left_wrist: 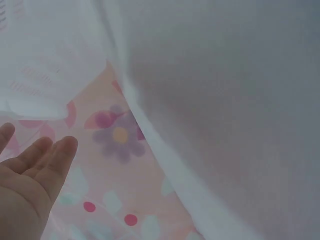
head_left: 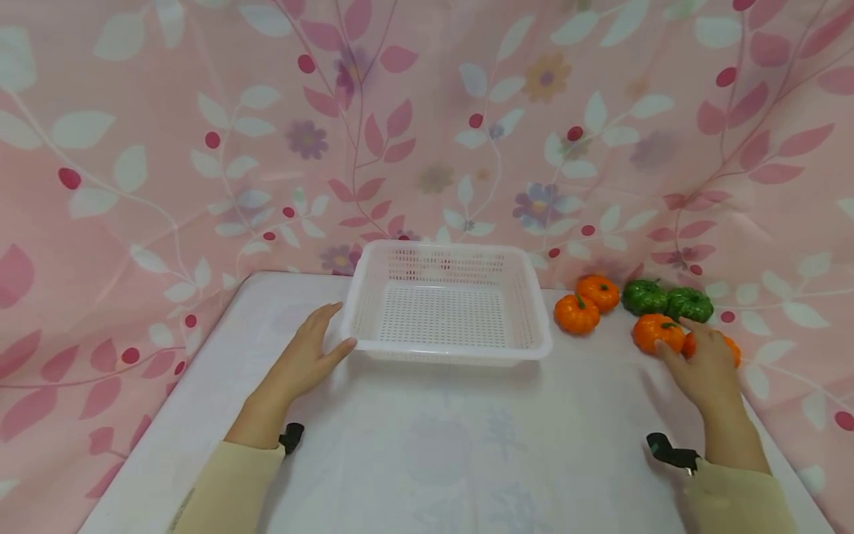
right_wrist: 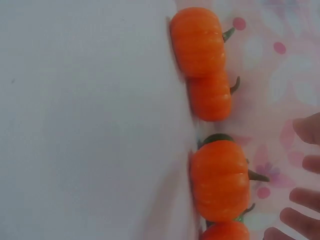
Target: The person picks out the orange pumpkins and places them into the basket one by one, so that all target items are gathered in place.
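Observation:
A white plastic basket (head_left: 443,352) with slotted walls stands at the back middle of the table. At its left front corner is my left hand (head_left: 308,356), fingers extended and thumb apart; whether it touches the rim I cannot tell. The left wrist view shows its fingers (left_wrist: 61,162) close to the basket (left_wrist: 50,55). My right hand (head_left: 707,365) hovers by an orange pumpkin (head_left: 657,334) and partly hides another orange pumpkin (head_left: 732,347). In the right wrist view its spread fingers (right_wrist: 305,195) hold nothing and stay apart from the nearest pumpkin (right_wrist: 220,180).
Two more orange pumpkins (head_left: 577,314) sit just right of the basket. Behind the right-hand pair lie two green pumpkins (head_left: 644,297). A white cloth covers the table (head_left: 427,445), and a pink floral curtain (head_left: 427,133) hangs along its back edge.

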Motion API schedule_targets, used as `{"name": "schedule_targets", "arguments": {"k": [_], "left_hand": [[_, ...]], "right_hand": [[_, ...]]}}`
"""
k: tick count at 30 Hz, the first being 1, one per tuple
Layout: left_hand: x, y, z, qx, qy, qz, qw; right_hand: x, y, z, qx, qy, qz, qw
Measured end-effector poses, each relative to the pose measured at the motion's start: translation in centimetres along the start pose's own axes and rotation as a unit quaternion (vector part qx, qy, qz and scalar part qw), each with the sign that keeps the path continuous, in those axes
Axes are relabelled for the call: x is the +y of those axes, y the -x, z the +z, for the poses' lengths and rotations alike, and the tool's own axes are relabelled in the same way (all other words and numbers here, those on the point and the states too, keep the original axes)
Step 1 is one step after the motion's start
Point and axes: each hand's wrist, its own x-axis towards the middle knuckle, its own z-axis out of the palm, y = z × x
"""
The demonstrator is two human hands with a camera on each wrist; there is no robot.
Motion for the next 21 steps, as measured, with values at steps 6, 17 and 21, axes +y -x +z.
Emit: {"name": "schedule_targets", "arguments": {"k": [6,17,21], "left_hand": [[0.6,-0.5,0.4,-0.011,0.052,-0.016,0.9985],[1.0,-1.3,1.0,-0.02,0.107,-0.045,0.9931],[1.0,-1.6,1.1,-0.02,0.136,-0.056,0.9889]], "right_hand": [[0.1,-0.7,0.5,0.006,-0.025,0.066,0.9975],[0.5,-2.1,1.8,0.014,-0.038,0.113,0.9928],[0.5,-2.4,2.0,0.012,-0.048,0.124,0.9911]]}}
